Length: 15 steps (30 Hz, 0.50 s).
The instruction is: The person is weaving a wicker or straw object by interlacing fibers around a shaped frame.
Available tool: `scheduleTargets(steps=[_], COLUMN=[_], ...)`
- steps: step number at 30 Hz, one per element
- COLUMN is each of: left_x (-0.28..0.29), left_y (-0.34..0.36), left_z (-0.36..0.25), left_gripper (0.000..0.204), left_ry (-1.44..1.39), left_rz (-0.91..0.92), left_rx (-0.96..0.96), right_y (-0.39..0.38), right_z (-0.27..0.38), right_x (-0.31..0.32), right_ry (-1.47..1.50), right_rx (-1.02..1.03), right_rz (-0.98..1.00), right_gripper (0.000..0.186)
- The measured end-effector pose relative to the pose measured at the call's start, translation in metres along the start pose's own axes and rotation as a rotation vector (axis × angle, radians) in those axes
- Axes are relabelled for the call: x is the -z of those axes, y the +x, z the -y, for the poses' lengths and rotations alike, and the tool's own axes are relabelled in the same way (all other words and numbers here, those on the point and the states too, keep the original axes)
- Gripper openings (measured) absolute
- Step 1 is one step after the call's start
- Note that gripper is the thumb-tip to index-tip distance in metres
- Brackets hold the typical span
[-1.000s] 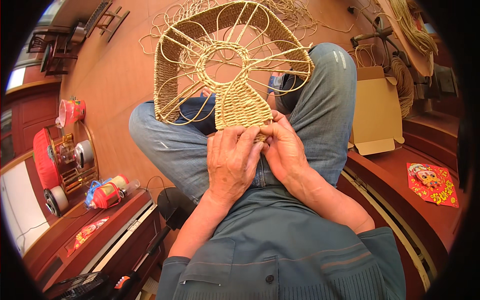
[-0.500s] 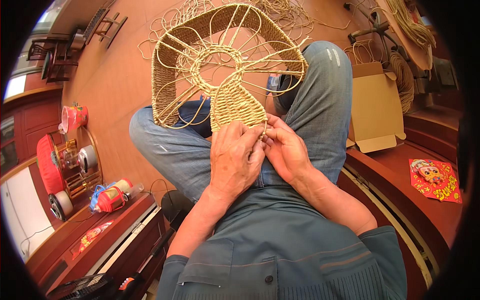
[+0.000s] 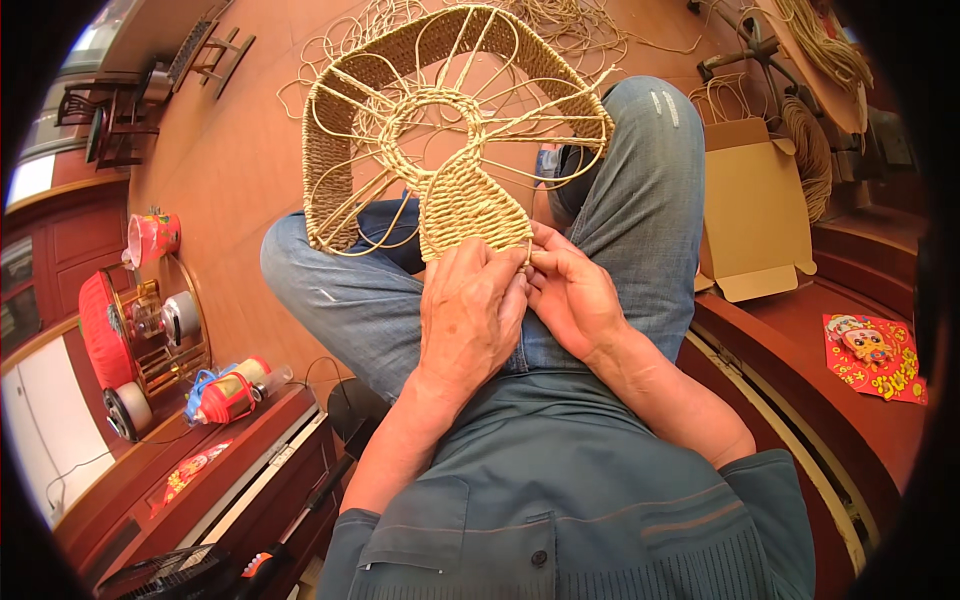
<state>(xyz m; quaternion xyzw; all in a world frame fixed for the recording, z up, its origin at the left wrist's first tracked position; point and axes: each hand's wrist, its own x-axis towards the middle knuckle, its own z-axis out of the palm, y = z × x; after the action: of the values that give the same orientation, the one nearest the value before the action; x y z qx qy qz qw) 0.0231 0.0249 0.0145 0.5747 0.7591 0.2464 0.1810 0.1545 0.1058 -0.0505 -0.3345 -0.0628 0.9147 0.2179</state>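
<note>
Reddish-brown floor (image 3: 225,200) beneath a tan woven-cord piece (image 3: 478,195)

Seen from the head camera, the smooth floor spreads out ahead of the seated person, with loose loops of pale tan cord (image 3: 570,18) heaped on it beyond the work. The piece sits just in front of the lap, between knees in faded blue denim jeans (image 3: 650,160): a braided ring, thin spokes running out to an angular woven side wall, and a tightly woven tapered panel (image 3: 470,220) nearest the body.

The left hand (image 3: 465,310) lies back upward over the panel's lower edge, its grip pinching there between thumb and forefinger. The right hand (image 3: 580,300) is turned partly on its side, its grip pinching the panel's lower right corner, fingertips just beside the left's. Exactly which strand each holds is too covered to tell.

To the right is an open brown cardboard box (image 3: 755,215); nearer lies a bright red paper decoration with a cartoon figure (image 3: 875,360). At far left, a red-and-cream bottle with a blue strap (image 3: 228,395) lies on a dark red wooden desk (image 3: 250,428).
</note>
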Motion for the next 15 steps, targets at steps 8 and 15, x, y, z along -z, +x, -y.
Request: scheduleTargets(steps=[8,15], left_x=[0.0021,0.0039], left_y=[-0.0007,-0.0046], left_z=[0.0014,0.0032], left_gripper=[0.028,0.021], left_ry=[-0.254,-0.500], left_rz=[-0.063,-0.197], left_rx=[0.119,0.253], right_y=[-0.0040,0.0000], right_z=[0.0002,0.0070], right_x=[-0.0024,-0.0009], right_ry=[-0.044,0.124], right_rx=[0.021,-0.066], right_rz=[0.045,0.024], right_gripper=[0.039,0.038])
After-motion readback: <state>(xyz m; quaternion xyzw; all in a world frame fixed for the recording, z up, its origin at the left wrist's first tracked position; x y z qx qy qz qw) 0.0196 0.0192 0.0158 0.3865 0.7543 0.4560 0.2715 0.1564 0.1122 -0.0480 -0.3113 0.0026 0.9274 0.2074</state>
